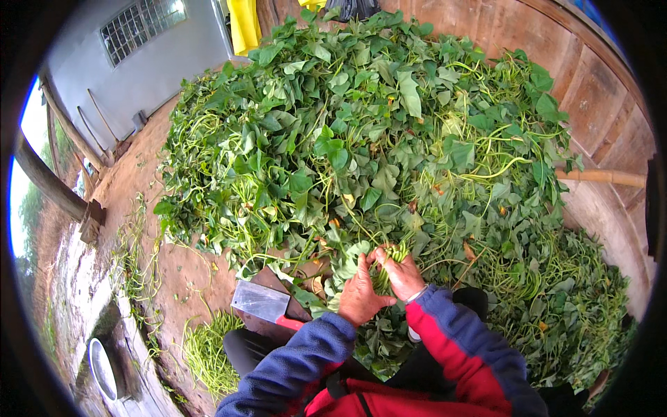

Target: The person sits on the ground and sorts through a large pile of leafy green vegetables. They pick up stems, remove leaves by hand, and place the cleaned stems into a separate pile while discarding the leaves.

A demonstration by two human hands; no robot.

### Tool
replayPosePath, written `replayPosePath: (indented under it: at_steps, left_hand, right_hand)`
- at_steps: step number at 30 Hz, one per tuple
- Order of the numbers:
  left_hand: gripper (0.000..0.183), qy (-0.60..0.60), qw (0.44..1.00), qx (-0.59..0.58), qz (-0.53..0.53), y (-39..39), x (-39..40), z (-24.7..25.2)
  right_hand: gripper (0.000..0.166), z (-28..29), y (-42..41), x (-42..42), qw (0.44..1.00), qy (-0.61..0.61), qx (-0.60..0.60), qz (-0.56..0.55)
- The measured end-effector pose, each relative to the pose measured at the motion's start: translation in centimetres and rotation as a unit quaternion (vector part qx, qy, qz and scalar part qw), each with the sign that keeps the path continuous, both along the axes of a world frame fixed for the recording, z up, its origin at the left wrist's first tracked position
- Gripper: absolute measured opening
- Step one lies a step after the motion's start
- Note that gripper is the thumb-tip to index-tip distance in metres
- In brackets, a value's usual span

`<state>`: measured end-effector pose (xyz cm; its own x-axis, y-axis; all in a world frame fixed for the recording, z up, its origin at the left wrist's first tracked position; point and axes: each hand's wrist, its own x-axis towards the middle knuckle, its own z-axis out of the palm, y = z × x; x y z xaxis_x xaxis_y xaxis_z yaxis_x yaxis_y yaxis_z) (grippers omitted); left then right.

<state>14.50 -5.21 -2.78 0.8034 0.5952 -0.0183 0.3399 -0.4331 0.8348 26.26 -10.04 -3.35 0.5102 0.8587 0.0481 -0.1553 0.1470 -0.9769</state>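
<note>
In front of me lies a large heap of leafy green vines (323, 151). My right hand (400, 273) is closed around a bunch of green stems (384, 281), with a metal bangle at the wrist. My left hand (362, 294) is just left of the bunch, thumb spread and fingertips close to the stems; whether they touch is unclear. A cleaver (263, 302) with a red handle rests on a dark board (268, 330) left of my hands. Beyond the board, at the lower left, is a pile of trimmed green stems (211, 354).
A metal basin (103, 369) is at the lower left, past a ledge. Wooden panels (589, 94) bound the heap at the right. Long-handled tools (103, 117) lean on the pale wall (78, 62). Loose vines (138, 260) trail over the earthen floor (180, 281).
</note>
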Motion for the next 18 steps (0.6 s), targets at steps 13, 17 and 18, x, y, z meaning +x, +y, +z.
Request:
replayPosePath:
  at_steps: [13, 17, 18]
  left_hand:
    - [0.049, -0.039, 0.978, 0.137, 0.149, -0.6, 2.6, -4.5]
    - [0.014, 0.008, 0.986, 0.132, 0.104, 0.7, 1.8, -3.8]
    - [0.015, -0.047, 0.987, 0.140, 0.067, 1.0, 1.3, -3.5]
  right_hand:
    - [0.010, -0.1, 0.5, -2.3, 0.994, 0.095, 0.033, -0.051]
    - [0.029, 0.9, 0.1, -1.2, 0.992, 0.122, -0.009, 0.043]
    - [0.037, 1.3, -0.2, -0.5, 0.986, 0.130, 0.018, 0.104]
